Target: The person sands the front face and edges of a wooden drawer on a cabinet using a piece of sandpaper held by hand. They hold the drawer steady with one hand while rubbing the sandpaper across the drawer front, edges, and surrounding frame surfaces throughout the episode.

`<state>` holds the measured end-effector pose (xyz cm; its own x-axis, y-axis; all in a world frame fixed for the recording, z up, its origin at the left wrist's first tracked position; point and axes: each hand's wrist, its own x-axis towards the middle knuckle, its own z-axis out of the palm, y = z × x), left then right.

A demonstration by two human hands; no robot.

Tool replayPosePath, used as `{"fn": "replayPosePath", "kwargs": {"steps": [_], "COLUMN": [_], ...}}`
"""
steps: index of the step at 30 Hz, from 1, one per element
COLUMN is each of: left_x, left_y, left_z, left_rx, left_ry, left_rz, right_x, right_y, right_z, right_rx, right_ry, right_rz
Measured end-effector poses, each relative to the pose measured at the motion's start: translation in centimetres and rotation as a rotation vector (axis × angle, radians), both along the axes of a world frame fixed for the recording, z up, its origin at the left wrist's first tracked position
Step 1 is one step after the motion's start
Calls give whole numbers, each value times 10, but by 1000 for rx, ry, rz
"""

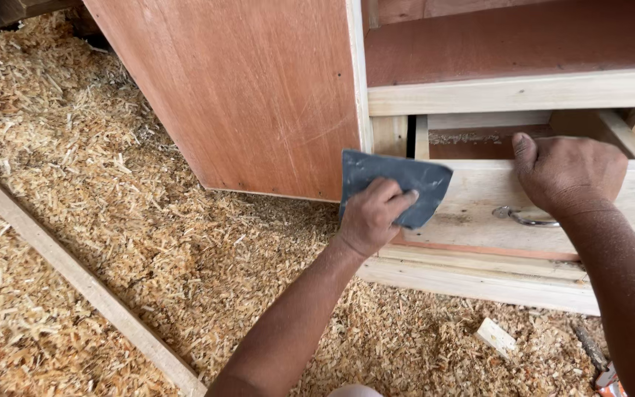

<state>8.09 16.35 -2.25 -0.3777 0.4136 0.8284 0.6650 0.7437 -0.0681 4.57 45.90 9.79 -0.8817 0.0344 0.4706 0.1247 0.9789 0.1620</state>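
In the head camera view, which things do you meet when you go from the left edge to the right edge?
Long wooden slat lying on the wood shavings → reddish cabinet side panel → left hand holding the grey sandpaper sheet → metal drawer handle → right hand on the drawer's top edge.

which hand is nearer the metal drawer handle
Right. The right hand grips the drawer front's top edge just above the metal handle. The left hand, holding sandpaper, is farther off to the handle's left.
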Motion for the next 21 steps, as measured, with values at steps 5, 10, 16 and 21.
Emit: {"fn": "replayPosePath", "kwargs": {"steps": [5, 10, 16, 21], "left_x": [17, 14, 4, 28], "left_y": [3, 6, 20, 23], "left_z": [-18, -15, 5, -6], "left_rx": [-120, -161, 82, -144], "left_ry": [-29, -42, 3, -80], "left_rz": [25, 46, 4, 22], "right_x": [-3, -3, -2, 1], "right_y": [-1, 1, -2, -2], "right_z": [-4, -6, -4, -2], "right_rx": [-70, -34, -38, -44], "right_ry": [52, 55, 47, 43], "right_rz": [15, -4, -3, -13]}}
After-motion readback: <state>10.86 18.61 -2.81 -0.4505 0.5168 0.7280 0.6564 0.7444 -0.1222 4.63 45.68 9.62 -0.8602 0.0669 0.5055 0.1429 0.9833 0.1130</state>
